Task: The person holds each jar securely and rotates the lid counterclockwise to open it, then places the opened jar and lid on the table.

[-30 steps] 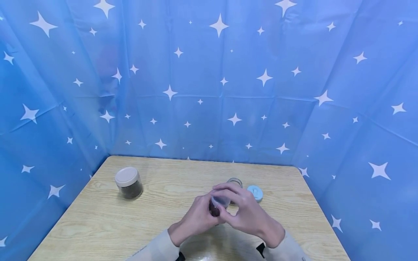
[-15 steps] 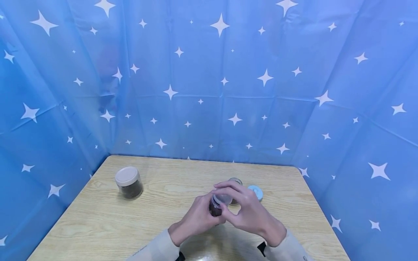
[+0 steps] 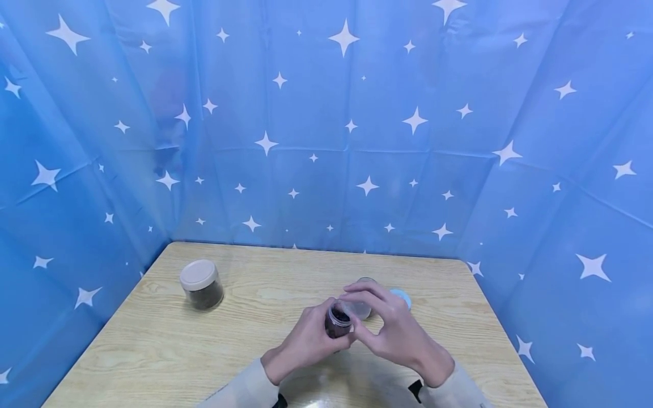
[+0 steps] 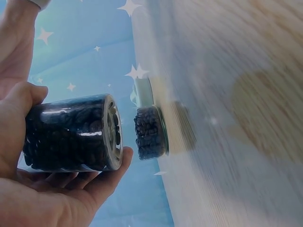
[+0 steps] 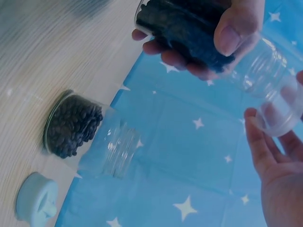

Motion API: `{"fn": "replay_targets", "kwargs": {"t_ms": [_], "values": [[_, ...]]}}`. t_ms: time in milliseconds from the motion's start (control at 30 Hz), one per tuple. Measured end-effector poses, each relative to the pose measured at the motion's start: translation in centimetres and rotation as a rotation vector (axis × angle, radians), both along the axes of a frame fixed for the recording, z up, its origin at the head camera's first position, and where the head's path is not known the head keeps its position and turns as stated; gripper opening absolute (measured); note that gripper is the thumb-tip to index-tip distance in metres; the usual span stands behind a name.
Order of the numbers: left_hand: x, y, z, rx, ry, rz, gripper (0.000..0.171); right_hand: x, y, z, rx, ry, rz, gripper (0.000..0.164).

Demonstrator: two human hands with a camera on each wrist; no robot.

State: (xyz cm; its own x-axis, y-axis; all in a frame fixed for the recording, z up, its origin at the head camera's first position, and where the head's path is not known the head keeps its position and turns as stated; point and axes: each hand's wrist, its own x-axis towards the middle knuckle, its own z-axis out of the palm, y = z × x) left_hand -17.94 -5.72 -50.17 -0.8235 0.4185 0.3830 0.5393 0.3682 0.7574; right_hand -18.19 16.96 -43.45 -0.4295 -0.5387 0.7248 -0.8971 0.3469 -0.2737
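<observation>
My left hand [image 3: 305,343] grips a clear jar [image 4: 71,135] of dark beans above the table, its mouth uncovered and facing up in the head view. Between fingers and thumb, my right hand [image 3: 403,337] pinches a translucent lid [image 5: 277,116], tilted and just to the right of the jar's mouth. Behind the hands stands a second clear jar [image 5: 73,125], part filled with dark beans and without a lid; the right hand mostly hides it in the head view. A light blue lid [image 5: 35,198] with a raised grip lies beside that jar.
Toward the back left of the wooden table [image 3: 153,340] stands a jar [image 3: 203,286] with a pale lid and dark contents. A blue curtain [image 3: 306,113] with white stars surrounds the table at the back and sides.
The translucent lid has come off the held jar and shifted right with my right hand, uncovering the jar's mouth. My left hand has stayed nearly still.
</observation>
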Motion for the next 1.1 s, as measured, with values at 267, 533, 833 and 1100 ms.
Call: {"fn": "replay_targets", "kwargs": {"t_ms": [267,533,833,1100], "values": [[-1.0,-0.2,-1.8,0.041,0.031,-0.011,0.035,-0.1,1.2,-0.5,0.022,-0.044,-0.083,0.050],[-0.2,-0.7,0.2,0.014,-0.107,0.035,0.033,-0.1,2.7,-1.7,0.075,-0.095,-0.186,0.052],[-0.5,-1.1,0.3,0.006,-0.114,0.086,0.036,-0.7,3.6,-2.9,0.194,-0.157,-0.227,0.039],[-0.7,-1.1,0.2,-0.002,-0.113,0.102,0.038,-0.7,4.0,-4.0,0.335,-0.228,-0.249,0.042]]}}
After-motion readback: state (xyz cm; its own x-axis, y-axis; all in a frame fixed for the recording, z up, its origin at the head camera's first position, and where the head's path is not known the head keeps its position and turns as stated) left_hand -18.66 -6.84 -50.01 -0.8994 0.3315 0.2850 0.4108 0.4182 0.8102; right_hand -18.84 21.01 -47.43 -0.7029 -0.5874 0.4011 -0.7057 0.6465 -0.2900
